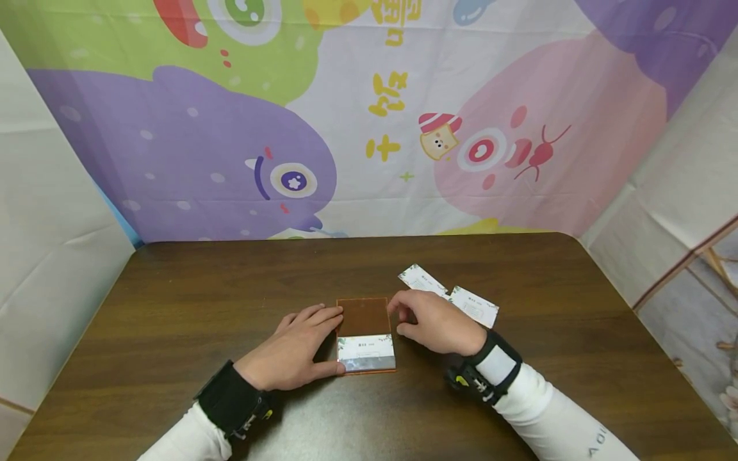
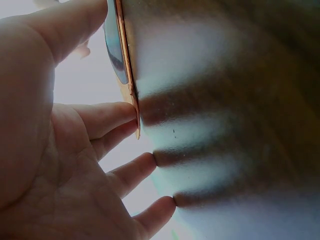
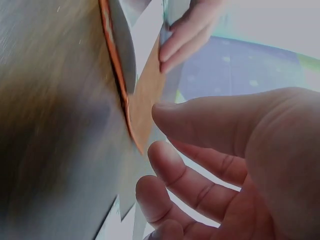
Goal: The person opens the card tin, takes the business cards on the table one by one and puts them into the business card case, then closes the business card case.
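Observation:
A flat brown card holder (image 1: 362, 317) with an orange edge lies on the table. A white printed card (image 1: 366, 346) sits in its lower half, behind a pocket that looks clear. My left hand (image 1: 296, 350) rests at the holder's left side, thumb at the lower corner and fingertips near the upper edge, its fingers nearly straight. Beside the holder's upper right edge is my right hand (image 1: 441, 322), fingers loosely bent. In the right wrist view, the right thumb (image 3: 200, 120) and fingers are apart with nothing between them; whether a fingertip touches the holder, I cannot tell.
Two white printed cards lie beyond the right hand: one card (image 1: 423, 279) slanted, the other card (image 1: 475, 307) to its right, both partly hidden by that hand. The brown wooden table (image 1: 230, 275) ends at the back against a cartoon-printed cloth (image 1: 375, 186).

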Demonstrator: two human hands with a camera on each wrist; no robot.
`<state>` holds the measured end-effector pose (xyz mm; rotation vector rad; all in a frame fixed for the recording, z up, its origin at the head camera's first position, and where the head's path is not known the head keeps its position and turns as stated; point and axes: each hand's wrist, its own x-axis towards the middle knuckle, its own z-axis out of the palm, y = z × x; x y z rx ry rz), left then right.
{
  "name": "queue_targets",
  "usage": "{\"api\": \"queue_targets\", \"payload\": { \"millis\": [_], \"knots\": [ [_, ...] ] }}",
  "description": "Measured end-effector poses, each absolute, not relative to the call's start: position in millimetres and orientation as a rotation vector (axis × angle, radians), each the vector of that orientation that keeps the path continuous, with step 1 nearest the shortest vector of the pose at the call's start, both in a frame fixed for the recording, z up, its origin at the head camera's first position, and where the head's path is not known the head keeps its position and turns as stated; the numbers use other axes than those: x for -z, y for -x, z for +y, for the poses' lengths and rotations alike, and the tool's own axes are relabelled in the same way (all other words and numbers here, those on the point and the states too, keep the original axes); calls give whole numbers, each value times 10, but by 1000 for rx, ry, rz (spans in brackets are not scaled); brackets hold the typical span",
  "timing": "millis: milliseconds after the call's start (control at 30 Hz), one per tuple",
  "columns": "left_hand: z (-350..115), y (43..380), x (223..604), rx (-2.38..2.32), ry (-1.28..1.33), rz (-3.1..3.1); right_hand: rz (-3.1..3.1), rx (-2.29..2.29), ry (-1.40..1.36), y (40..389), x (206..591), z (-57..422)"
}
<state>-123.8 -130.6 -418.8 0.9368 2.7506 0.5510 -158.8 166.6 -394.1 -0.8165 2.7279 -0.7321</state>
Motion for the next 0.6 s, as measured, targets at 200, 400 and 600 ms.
{"api": "queue_targets", "payload": {
  "millis": [200,400,600],
  "knots": [
    [-1305,1242,4195,-545,-945,2754,2765,767,784,1600,3941,1829],
    [-1304,1242,4198,-545,-938,2747,2796,768,724,1621,3941,1986],
    [-1304,1231,4192,-545,-940,2750,2821,752,621,1660,3949,2161]
  ]
}}
